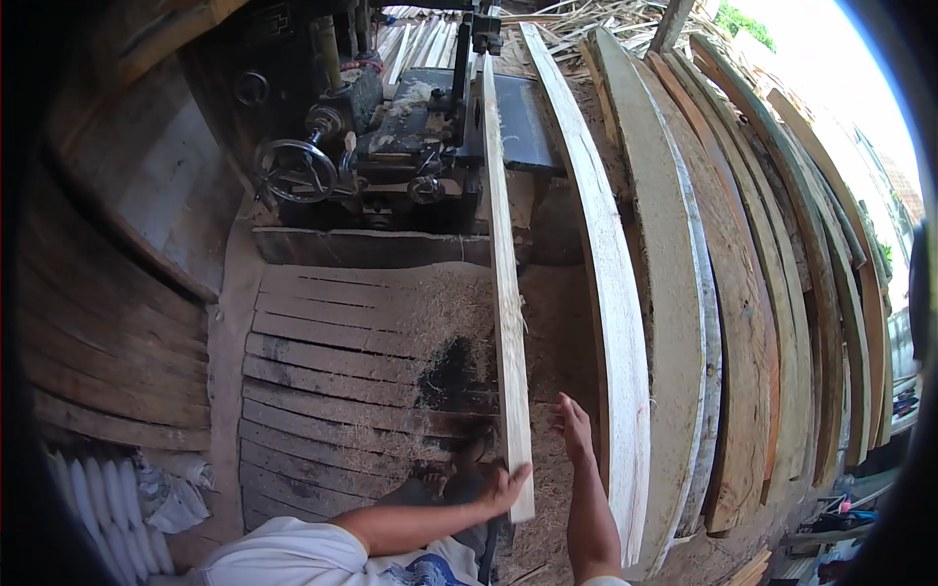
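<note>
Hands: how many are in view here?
2. The left hand holds the narrow pale board by its near end; the right hand is open, just right of that board. None seems hidden.

From the right hand (575, 427), twelve o'clock is left free; nine is blocked by a stick (505, 283), three by a board (621, 342).

A long, narrow board (507, 332) of pale bare wood — its right edge frayed with loose fibres about midway — stretches lengthwise away, its far end toward 12 o'clock and its blunt near end just shy of 6 o'clock.
</note>
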`<move>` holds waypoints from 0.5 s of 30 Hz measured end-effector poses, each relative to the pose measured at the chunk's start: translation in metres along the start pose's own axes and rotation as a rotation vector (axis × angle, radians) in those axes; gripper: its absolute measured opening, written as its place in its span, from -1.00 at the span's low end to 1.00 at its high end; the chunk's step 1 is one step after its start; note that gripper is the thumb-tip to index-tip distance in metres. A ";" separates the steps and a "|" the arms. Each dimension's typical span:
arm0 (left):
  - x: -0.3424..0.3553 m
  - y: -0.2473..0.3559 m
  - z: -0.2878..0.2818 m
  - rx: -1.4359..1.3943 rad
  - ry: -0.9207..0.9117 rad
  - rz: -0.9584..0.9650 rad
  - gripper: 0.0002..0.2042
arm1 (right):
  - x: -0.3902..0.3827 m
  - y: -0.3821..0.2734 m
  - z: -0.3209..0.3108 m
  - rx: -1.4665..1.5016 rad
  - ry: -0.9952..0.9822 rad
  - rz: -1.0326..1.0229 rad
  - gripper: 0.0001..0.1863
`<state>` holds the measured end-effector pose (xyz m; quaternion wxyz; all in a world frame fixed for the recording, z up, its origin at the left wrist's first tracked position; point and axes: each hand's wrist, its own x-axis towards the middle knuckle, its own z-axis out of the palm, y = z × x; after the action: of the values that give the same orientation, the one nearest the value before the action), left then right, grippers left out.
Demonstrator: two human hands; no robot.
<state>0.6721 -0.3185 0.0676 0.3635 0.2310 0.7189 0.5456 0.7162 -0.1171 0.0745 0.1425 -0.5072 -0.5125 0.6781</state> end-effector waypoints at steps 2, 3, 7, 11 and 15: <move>-0.104 -0.041 -0.011 0.094 -0.699 -0.260 -0.39 | 0.014 -0.029 0.037 0.170 -0.200 0.101 -0.28; -0.146 -0.073 -0.011 0.161 -1.062 -0.237 -0.42 | 0.016 -0.032 0.047 0.263 -0.270 0.155 -0.24; -0.182 -0.122 -0.064 0.218 -1.628 -0.095 -0.43 | -0.057 0.028 0.079 -0.014 -0.274 -0.011 -0.28; -0.132 -0.167 -0.139 0.486 -0.765 -0.346 -0.29 | -0.257 0.145 0.049 -0.224 -0.143 0.062 -0.24; -0.070 -0.062 -0.130 -0.125 -0.376 -0.524 -0.21 | -0.463 0.289 -0.014 -0.197 0.003 0.145 -0.34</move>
<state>0.6191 -0.4679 0.0458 0.6316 0.1122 0.6391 0.4244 1.0285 -0.5646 0.0829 0.0436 -0.5556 -0.5383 0.6322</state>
